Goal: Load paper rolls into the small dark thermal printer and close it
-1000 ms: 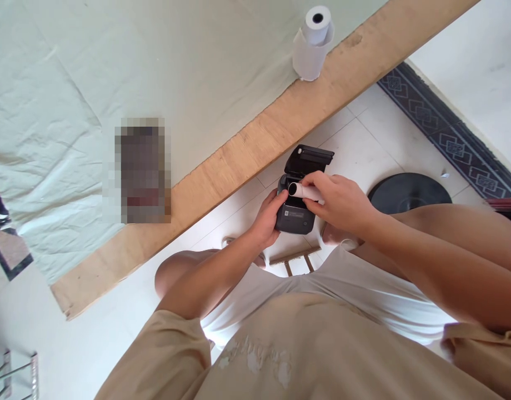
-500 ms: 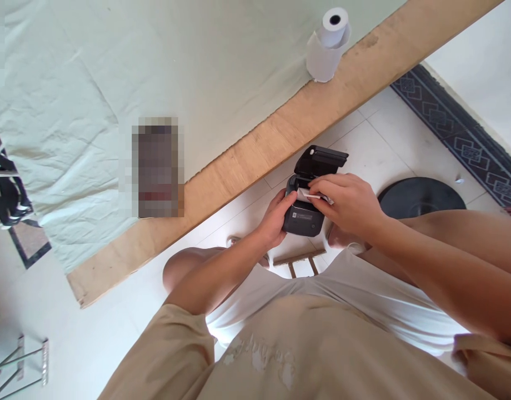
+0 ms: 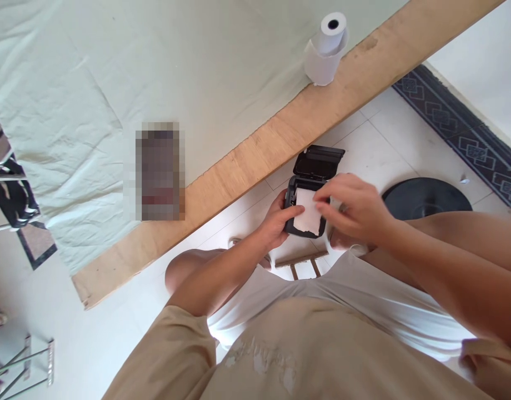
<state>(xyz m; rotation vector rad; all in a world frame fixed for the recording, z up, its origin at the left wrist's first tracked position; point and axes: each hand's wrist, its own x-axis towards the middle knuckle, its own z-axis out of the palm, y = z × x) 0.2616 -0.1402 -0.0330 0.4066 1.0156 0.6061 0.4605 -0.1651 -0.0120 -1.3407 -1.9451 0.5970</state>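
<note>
Pixelation masks the dark rectangular object point(image 3: 159, 172) on the wooden desk point(image 3: 247, 164). White torn-edged paper point(image 3: 307, 215) hides much of the black plastic device point(image 3: 320, 162), which hides fingers of the left hand point(image 3: 276, 222). The right thigh point(image 3: 455, 236) partly covers the round black disc point(image 3: 428, 196).

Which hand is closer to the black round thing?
Right. In the picture, your right hand is between the black round thing and the gadget, by the paper; your left hand is farther away, holding the gadget's left side.

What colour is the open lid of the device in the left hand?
The lid is black; it shows best in the head view.
</note>
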